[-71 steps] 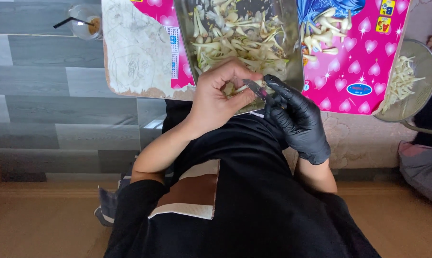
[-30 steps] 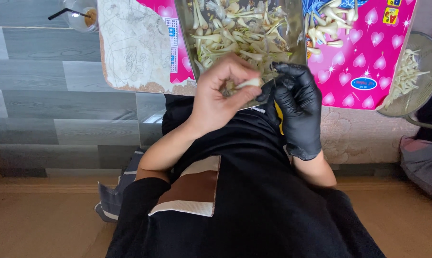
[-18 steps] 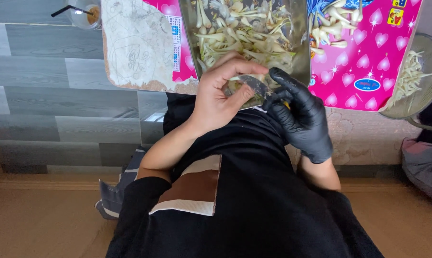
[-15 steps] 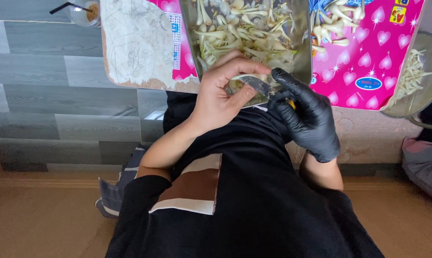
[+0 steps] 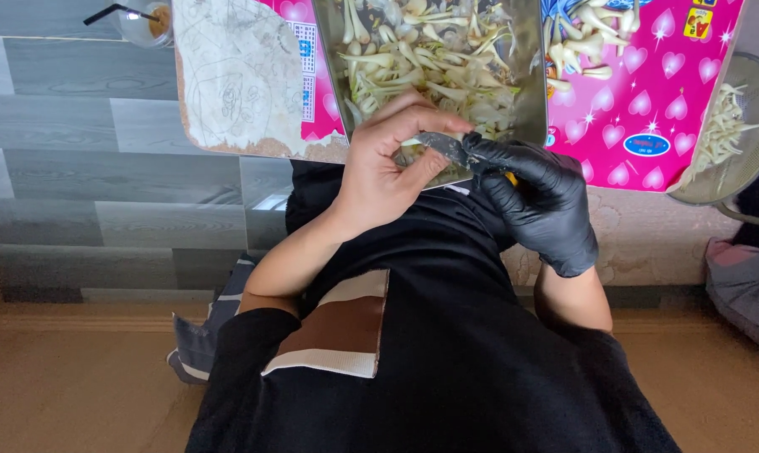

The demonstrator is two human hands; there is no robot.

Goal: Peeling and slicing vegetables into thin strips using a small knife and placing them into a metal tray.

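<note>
My left hand [image 5: 388, 172], bare, pinches a small pale vegetable piece [image 5: 409, 144] that its fingers mostly hide. My right hand [image 5: 537, 200], in a black glove, grips a small knife; the blade [image 5: 440, 145] rests against that piece. Both hands meet over the near rim of a metal tray [image 5: 326, 63] filled with pale peeled stalks and bulbs [image 5: 430, 59]. The tray rests on a pink surface with hearts [image 5: 639, 92].
More white bulbs [image 5: 581, 38] lie on the pink surface to the right of the tray. A round metal strainer [image 5: 753, 84] with pale shreds sits at the far right. A cup with a straw [image 5: 144, 18] stands at top left on grey floor planks.
The gloved hand tilted from upright to lying lower right of the left hand, the knife blade still at the piece. The left hand stayed put.
</note>
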